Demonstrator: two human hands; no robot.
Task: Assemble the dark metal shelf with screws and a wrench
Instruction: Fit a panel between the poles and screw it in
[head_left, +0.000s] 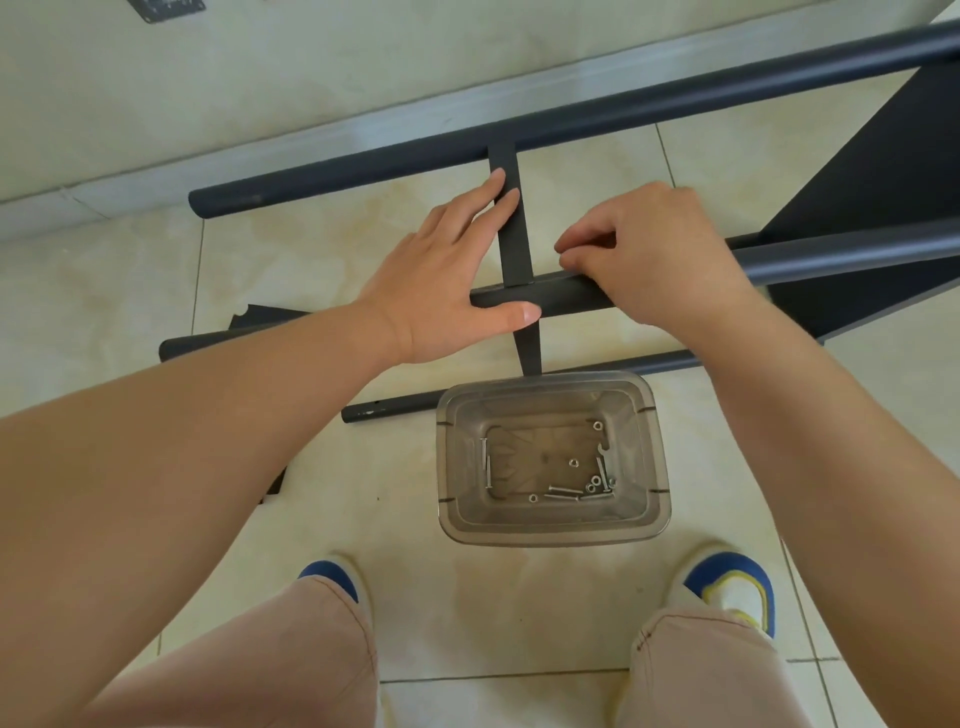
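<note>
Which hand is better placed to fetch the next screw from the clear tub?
Probably the right hand: its curled fingertips work at the near tube, while the left hand lies flat steadying the crossbar.

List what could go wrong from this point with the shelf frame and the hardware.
1. The left hand only presses flat on the crossbar and near tube; the joint could shift out of line while the right hand works at it.
2. The right fingertips seem to pinch something too small to identify; it could drop onto the floor tiles.
3. The clear bin of screws stands close to the feet and could be kicked.
</note>
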